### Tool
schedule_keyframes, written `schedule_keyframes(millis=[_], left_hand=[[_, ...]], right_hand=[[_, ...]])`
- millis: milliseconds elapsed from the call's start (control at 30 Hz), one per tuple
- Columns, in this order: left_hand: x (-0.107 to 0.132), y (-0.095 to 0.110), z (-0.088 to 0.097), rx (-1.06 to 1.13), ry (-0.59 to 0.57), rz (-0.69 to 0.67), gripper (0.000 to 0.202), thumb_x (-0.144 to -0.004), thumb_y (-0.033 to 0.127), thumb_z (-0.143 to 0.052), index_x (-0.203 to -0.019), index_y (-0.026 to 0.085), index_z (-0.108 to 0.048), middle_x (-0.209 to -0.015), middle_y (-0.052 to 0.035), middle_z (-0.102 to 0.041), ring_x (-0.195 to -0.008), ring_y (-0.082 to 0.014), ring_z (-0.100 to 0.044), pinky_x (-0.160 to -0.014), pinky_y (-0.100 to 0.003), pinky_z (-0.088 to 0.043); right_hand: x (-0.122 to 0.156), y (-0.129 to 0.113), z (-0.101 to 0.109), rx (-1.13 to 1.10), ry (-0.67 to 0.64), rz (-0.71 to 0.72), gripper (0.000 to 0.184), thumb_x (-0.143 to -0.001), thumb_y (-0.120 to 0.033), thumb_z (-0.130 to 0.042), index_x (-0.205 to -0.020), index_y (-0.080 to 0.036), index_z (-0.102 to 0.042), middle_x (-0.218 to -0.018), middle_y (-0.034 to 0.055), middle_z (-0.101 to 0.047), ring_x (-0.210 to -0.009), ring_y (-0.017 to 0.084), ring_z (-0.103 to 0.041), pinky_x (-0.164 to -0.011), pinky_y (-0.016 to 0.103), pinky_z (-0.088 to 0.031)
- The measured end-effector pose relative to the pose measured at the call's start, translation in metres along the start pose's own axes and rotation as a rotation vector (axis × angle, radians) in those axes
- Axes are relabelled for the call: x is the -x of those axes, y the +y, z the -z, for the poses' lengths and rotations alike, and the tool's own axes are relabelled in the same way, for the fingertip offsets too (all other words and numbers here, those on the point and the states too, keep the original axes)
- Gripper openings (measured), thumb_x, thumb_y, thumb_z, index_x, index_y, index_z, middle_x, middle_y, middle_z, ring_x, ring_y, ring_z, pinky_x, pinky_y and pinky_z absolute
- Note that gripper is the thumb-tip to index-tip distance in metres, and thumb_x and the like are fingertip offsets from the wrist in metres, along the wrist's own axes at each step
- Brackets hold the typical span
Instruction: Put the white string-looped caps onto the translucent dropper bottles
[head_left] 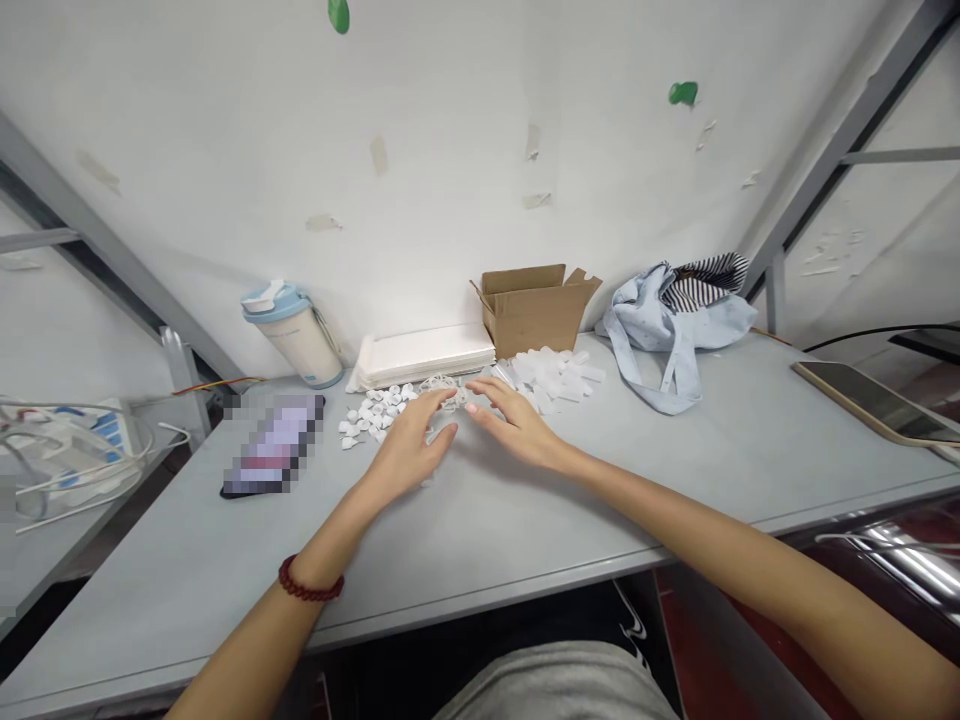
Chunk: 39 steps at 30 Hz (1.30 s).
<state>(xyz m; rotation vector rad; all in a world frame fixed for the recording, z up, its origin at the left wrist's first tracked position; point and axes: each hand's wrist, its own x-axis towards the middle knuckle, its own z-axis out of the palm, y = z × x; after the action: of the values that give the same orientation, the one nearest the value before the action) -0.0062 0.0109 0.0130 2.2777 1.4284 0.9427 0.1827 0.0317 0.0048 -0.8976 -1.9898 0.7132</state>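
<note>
My left hand (pixel 412 445) hovers over the grey table with thumb and fingers apart and nothing visible in it. Beside it lies a pile of small white plastic pieces (pixel 367 415). Facing it, my right hand (pixel 516 425) is open too, its fingers reaching toward a small tangle of thin white cords (pixel 444 385). Parts of the cords are hidden behind my fingers. Just past my right hand is a heap of translucent white flat pieces (pixel 555 375).
Along the wall stand a blue-lidded cup (pixel 300 340), a stack of flat white packs (pixel 427 355), an open cardboard box (pixel 540 315) and a light blue cloth bag (pixel 667 330). A phone (pixel 274 445) lies at left, another phone (pixel 877 400) at the right edge.
</note>
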Motion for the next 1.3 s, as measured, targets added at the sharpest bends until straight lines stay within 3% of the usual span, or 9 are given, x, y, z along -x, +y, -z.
schedule_keyframes(millis=[133,333,467,633,767,933,1100,1300], left_hand=[[-0.002,-0.007,0.005,-0.065,0.058,0.055,0.035,-0.084,0.027,-0.044,-0.115,0.018,-0.058,-0.119,-0.0086,-0.062,-0.104,-0.0233,-0.058,-0.079,-0.036,-0.051],[-0.003,-0.025,0.001,-0.294,0.071,0.006,0.032,-0.081,0.016,-0.037,-0.095,0.017,-0.066,-0.102,-0.0080,-0.068,-0.102,-0.0259,-0.056,-0.093,-0.044,-0.045],[-0.005,-0.032,0.004,-0.323,0.016,0.042,0.036,-0.078,0.013,-0.034,-0.088,0.017,-0.069,-0.100,-0.0078,-0.070,-0.101,-0.0265,-0.057,-0.092,-0.042,-0.045],[-0.009,-0.039,0.023,-0.318,0.054,0.113,0.037,-0.072,0.013,-0.036,-0.081,0.019,-0.071,-0.096,-0.0075,-0.072,-0.096,-0.0275,-0.058,-0.089,-0.042,-0.045],[-0.008,-0.047,0.030,-0.311,0.016,0.120,0.037,-0.071,0.014,-0.037,-0.082,0.019,-0.072,-0.095,-0.0080,-0.072,-0.095,-0.0284,-0.057,-0.087,-0.041,-0.045],[-0.007,-0.049,0.021,-0.295,-0.092,0.077,0.038,-0.073,0.013,-0.036,-0.086,0.018,-0.071,-0.091,-0.0080,-0.071,-0.096,-0.0273,-0.055,-0.086,-0.039,-0.045],[-0.009,-0.042,0.015,-0.273,-0.093,0.068,0.039,-0.073,0.009,-0.035,-0.094,0.018,-0.067,-0.094,-0.0068,-0.068,-0.095,-0.0254,-0.053,-0.086,-0.038,-0.045],[-0.009,-0.042,0.011,-0.291,-0.155,0.010,0.042,-0.071,0.006,-0.035,-0.093,0.020,-0.068,-0.097,-0.0050,-0.069,-0.097,-0.0251,-0.052,-0.088,-0.038,-0.043]], right_hand=[[-0.001,0.008,-0.002,0.118,-0.030,0.027,0.046,-0.095,-0.047,-0.038,-0.125,-0.016,-0.054,-0.129,0.0139,-0.051,-0.122,0.024,-0.048,-0.104,0.044,-0.037],[-0.002,0.017,-0.001,0.335,-0.085,0.141,0.043,-0.097,-0.038,-0.034,-0.124,-0.011,-0.054,-0.131,0.0180,-0.049,-0.123,0.026,-0.045,-0.105,0.045,-0.036],[-0.005,0.019,0.004,0.457,-0.080,0.093,0.038,-0.096,-0.030,-0.035,-0.123,-0.012,-0.054,-0.134,0.0176,-0.048,-0.125,0.027,-0.044,-0.102,0.047,-0.036],[-0.010,0.026,0.015,0.619,-0.068,-0.005,0.036,-0.095,-0.023,-0.034,-0.124,-0.012,-0.053,-0.137,0.0182,-0.046,-0.127,0.030,-0.040,-0.099,0.050,-0.035],[-0.013,0.031,0.020,0.700,-0.090,-0.046,0.035,-0.095,-0.021,-0.035,-0.122,-0.011,-0.055,-0.137,0.0183,-0.046,-0.126,0.031,-0.041,-0.098,0.049,-0.034],[-0.015,0.033,0.025,0.709,-0.082,-0.076,0.032,-0.092,-0.017,-0.038,-0.113,-0.010,-0.061,-0.135,0.0178,-0.049,-0.124,0.031,-0.042,-0.097,0.048,-0.033],[-0.019,0.035,0.032,0.697,-0.050,-0.099,0.032,-0.087,-0.008,-0.038,-0.106,-0.013,-0.064,-0.119,0.0148,-0.060,-0.112,0.028,-0.050,-0.090,0.042,-0.035],[-0.017,0.035,0.030,0.778,-0.148,-0.065,0.032,-0.088,-0.008,-0.038,-0.101,-0.013,-0.066,-0.106,0.0150,-0.062,-0.101,0.028,-0.052,-0.084,0.042,-0.036]])
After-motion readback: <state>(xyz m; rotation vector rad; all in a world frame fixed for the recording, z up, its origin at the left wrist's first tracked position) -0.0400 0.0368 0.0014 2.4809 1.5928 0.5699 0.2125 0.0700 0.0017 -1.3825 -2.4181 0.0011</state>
